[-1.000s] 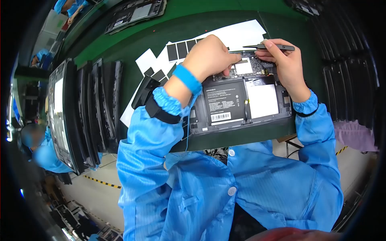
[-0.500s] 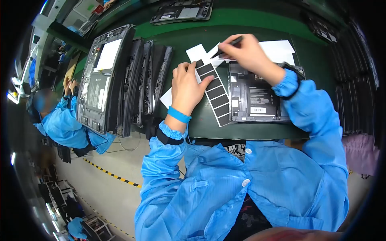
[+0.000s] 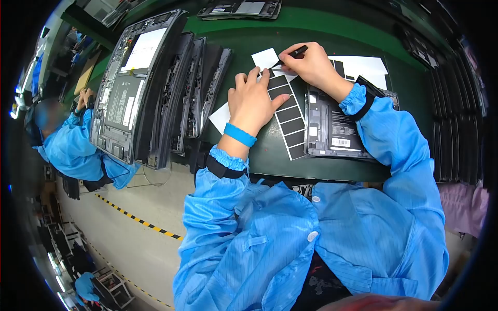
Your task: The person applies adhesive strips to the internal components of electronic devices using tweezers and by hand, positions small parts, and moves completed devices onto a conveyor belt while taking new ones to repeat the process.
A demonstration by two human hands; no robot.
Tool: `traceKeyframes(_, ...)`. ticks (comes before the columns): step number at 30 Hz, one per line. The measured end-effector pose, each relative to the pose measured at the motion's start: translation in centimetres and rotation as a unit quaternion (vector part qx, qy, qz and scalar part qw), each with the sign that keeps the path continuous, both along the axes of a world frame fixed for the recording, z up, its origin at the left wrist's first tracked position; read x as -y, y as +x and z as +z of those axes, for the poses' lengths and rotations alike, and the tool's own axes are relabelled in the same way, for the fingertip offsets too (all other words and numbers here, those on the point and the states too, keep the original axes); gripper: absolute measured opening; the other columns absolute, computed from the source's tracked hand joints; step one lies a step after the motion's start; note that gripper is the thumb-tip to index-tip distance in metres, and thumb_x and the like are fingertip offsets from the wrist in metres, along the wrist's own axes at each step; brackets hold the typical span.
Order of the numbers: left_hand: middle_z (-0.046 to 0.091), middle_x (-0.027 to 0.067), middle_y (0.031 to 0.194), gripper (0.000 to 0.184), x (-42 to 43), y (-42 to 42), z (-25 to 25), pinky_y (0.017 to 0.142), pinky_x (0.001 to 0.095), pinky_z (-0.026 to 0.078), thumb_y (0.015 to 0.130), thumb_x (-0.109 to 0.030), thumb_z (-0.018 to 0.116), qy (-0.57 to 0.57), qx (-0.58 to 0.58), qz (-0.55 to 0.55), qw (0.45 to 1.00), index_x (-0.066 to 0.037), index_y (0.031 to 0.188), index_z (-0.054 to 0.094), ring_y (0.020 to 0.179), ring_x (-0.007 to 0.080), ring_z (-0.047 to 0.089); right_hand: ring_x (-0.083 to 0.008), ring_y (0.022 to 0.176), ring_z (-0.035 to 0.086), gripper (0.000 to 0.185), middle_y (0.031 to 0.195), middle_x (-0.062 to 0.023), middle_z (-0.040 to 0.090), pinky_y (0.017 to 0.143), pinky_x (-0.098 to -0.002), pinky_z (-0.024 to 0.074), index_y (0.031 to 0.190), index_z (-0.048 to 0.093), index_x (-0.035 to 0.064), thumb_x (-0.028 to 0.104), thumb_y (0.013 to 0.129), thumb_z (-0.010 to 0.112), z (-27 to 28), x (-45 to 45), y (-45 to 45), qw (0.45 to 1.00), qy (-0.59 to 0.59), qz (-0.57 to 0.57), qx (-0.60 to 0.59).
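Observation:
A white sheet with a column of black rectangular stickers (image 3: 290,119) lies on the green table. My left hand (image 3: 251,101) rests on its upper left part, fingers spread. My right hand (image 3: 309,63) is closed around black tweezers (image 3: 298,51), whose tip points down to the left at the sheet's top end, near my left fingertips. Whether the tip touches a sticker is too small to tell. To the right lies an opened laptop base (image 3: 324,136) with a black battery (image 3: 340,127), partly covered by my right forearm.
Several laptop bases (image 3: 122,93) stand upright in a row at the left. More dark panels (image 3: 456,124) are stacked at the right. Another opened base (image 3: 241,8) lies at the far edge. White sheets (image 3: 363,67) lie behind the laptop. A person in blue (image 3: 78,145) sits at the left.
Both hands have left the laptop's circuit board for the sticker sheet, my right hand bringing the tweezers. Since the middle frame they have moved little, and the view has shifted slightly.

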State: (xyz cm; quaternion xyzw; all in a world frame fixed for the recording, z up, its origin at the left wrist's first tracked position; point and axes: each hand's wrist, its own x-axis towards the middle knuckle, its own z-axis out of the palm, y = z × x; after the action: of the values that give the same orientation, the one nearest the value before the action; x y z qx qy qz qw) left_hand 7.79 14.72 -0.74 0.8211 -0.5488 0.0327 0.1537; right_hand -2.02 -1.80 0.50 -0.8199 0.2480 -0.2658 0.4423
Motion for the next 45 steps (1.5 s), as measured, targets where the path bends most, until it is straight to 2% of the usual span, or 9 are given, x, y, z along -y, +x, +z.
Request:
traceKeyframes(7,0.054,0.009,0.135,0.064,0.5,-0.4,0.8,0.087,0.0483,0.049,0.08,-0.05,0.07,0.048,0.033,0.01,0.998,-0.01,0.129,0.061,0.121,0.0304,0.049,-0.0203,0.079,0.072,0.02,0.089,-0.0147,0.071,0.069,-0.0289,0.0606,0.097,0.07,-0.0071,0.012,0.09,0.069,2.6,-0.2,-3.4,0.97,0.15,0.019,0.191)
traceKeyframes(10,0.053,0.0124,0.134,0.047,0.6,-0.3,-0.5,0.091,0.0496,0.046,0.081,-0.033,0.073,-0.08,0.03,0.0,0.996,-0.005,0.117,0.064,0.122,0.0338,0.048,-0.0213,0.082,0.072,0.025,0.09,-0.0147,0.071,0.073,-0.0305,0.0603,0.101,0.069,-0.0064,0.016,0.09,0.071,4.5,0.0,-9.3,0.972,0.14,-0.034,0.185)
traceKeyframes(13,0.062,0.015,0.12,0.03,0.7,-2.6,1.5,0.09,0.0437,0.048,0.086,-0.021,0.069,-0.188,-0.011,-0.063,0.98,-0.001,0.108,0.065,0.109,0.0357,0.057,-0.0225,0.087,0.072,0.03,0.095,-0.0162,0.071,0.079,-0.0311,0.059,0.108,0.067,-0.0062,0.019,0.093,0.068,3.1,0.5,-14.9,0.968,0.166,-0.114,0.15)
traceKeyframes(15,0.068,0.0135,0.1,0.02,1.1,-5.1,2.5,0.082,0.0421,0.049,0.086,-0.016,0.069,-0.197,-0.098,-0.15,0.964,-0.001,0.098,0.067,0.093,0.0344,0.063,-0.0227,0.087,0.072,0.03,0.096,-0.0167,0.071,0.079,-0.0309,0.0588,0.108,0.066,-0.0077,0.019,0.093,0.067,2.5,-0.2,-16.9,0.964,0.183,-0.133,0.143)
traceKeyframes(19,0.068,0.0109,0.102,0.017,1.2,-9.1,2.2,0.079,0.0396,0.05,0.085,-0.016,0.069,-0.152,-0.111,-0.234,0.954,-0.003,0.096,0.068,0.09,0.0306,0.064,-0.0232,0.089,0.072,0.026,0.096,-0.0162,0.07,0.08,-0.0302,0.0589,0.108,0.066,-0.0083,0.014,0.095,0.065,1.0,-1.6,-17.8,0.95,0.252,-0.116,0.142)
traceKeyframes(24,0.069,0.0071,0.105,0.022,1.2,-10.2,2.1,0.081,0.0366,0.053,0.082,-0.016,0.071,-0.141,-0.06,-0.239,0.959,-0.002,0.099,0.07,0.095,0.0264,0.064,-0.0236,0.091,0.072,0.024,0.099,-0.0159,0.07,0.08,-0.0308,0.0594,0.109,0.066,-0.0075,0.012,0.095,0.065,0.9,-1.6,-16.9,0.964,0.232,-0.063,0.115)
traceKeyframes(36,0.069,0.0055,0.108,0.019,1.4,-10.3,1.9,0.08,0.0366,0.053,0.081,-0.014,0.071,-0.132,-0.064,-0.231,0.962,-0.002,0.097,0.069,0.097,0.0248,0.063,-0.0236,0.09,0.072,0.025,0.097,-0.0171,0.07,0.081,-0.0303,0.0601,0.108,0.066,-0.0084,0.012,0.094,0.065,0.3,-0.8,-16.7,0.953,0.246,-0.126,0.124)
traceKeyframes(42,0.061,0.0098,0.125,0.039,1.9,-10.6,2.3,0.083,0.037,0.051,0.08,-0.02,0.073,-0.101,-0.079,-0.231,0.964,-0.004,0.114,0.065,0.102,0.0284,0.059,-0.0236,0.09,0.072,0.024,0.098,-0.0172,0.07,0.081,-0.0303,0.0598,0.108,0.066,-0.0087,0.012,0.094,0.065,0.3,-0.8,-16.6,0.952,0.253,-0.132,0.114)
traceKeyframes(45,0.058,0.0106,0.13,0.051,2.0,-10.9,1.8,0.083,0.0381,0.051,0.078,-0.028,0.075,-0.08,-0.021,-0.251,0.964,-0.004,0.121,0.062,0.104,0.0284,0.056,-0.0236,0.09,0.072,0.025,0.097,-0.0171,0.07,0.082,-0.0302,0.0596,0.108,0.066,-0.0089,0.012,0.094,0.065,0.2,-0.7,-16.7,0.952,0.253,-0.13,0.111)
